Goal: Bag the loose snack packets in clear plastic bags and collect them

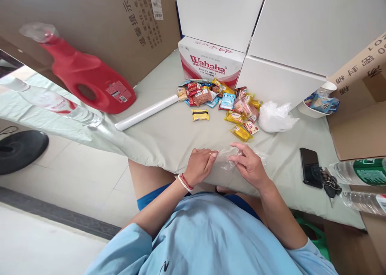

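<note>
Between my two hands, at the near edge of the cloth-covered surface, is a thin clear plastic bag (224, 159). My left hand (199, 165) pinches its left side between thumb and bent fingers. At its other side, my right hand (251, 165) has thumb and index finger curved around the crinkled film, their tips apart. Some film spreads out behind the right hand. Just beyond lies a loose heap of small wrapped snacks, with a yellow packet (241, 133) closest to my right hand. A yellow-and-black packet (200, 114) sits apart on the left.
A white roll (147, 112), a red jug (93, 82) and a water bottle (60, 104) are on the left. Behind the snacks stands a Wahaha carton (211, 62). A white plastic bag (276, 117), a phone (310, 167), keys (331, 182) and two bottles are on the right.
</note>
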The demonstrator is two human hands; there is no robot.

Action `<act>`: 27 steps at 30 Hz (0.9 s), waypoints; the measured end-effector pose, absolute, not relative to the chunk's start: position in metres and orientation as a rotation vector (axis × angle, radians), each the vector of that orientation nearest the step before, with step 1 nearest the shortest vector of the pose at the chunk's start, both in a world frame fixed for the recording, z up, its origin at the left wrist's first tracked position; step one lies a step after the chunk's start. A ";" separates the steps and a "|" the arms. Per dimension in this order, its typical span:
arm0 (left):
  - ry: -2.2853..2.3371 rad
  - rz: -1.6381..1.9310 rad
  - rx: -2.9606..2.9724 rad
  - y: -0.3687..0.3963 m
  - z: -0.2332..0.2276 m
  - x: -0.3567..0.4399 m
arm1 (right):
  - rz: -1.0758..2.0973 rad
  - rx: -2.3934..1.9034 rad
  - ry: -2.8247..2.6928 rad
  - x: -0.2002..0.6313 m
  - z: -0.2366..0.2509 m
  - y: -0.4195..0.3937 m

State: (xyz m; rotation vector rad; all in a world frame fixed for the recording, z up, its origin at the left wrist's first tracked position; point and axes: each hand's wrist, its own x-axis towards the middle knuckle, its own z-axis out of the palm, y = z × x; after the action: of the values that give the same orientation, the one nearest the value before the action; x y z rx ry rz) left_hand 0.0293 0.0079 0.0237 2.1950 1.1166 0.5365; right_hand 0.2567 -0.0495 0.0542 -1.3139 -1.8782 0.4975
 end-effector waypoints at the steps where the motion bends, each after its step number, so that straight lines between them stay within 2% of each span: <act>1: 1.197 0.540 2.201 0.010 0.024 0.030 | 0.460 -1.326 -1.888 0.258 0.054 -0.058; 5: 1.421 0.481 2.129 0.014 0.014 0.030 | 0.444 -1.443 -1.891 0.260 0.032 -0.106; 9: 1.483 0.311 2.040 0.012 -0.004 0.030 | 0.560 -1.531 -1.872 0.249 -0.006 -0.157; 12: 1.421 0.464 2.070 0.011 -0.007 0.038 | 0.678 -1.515 -1.902 0.238 -0.022 -0.178; 15: 1.144 0.576 2.152 0.010 0.000 0.055 | 0.660 -1.495 -1.904 0.237 -0.021 -0.175; 20: 0.770 0.404 2.131 0.013 0.013 0.076 | 0.498 -1.489 -1.899 0.256 -0.001 -0.148; 23: 0.770 0.374 2.012 0.020 0.014 0.069 | 0.414 -1.482 -1.876 0.267 0.010 -0.135; 27: 1.072 0.716 1.668 0.039 0.009 0.041 | 0.307 -1.495 -1.796 0.270 0.014 -0.125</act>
State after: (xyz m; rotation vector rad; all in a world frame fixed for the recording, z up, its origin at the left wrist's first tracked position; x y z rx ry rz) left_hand 0.0408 0.0389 0.0089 1.6679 1.0721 0.7163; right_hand 0.2700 -0.1250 0.0144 -1.4955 -1.7963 0.3066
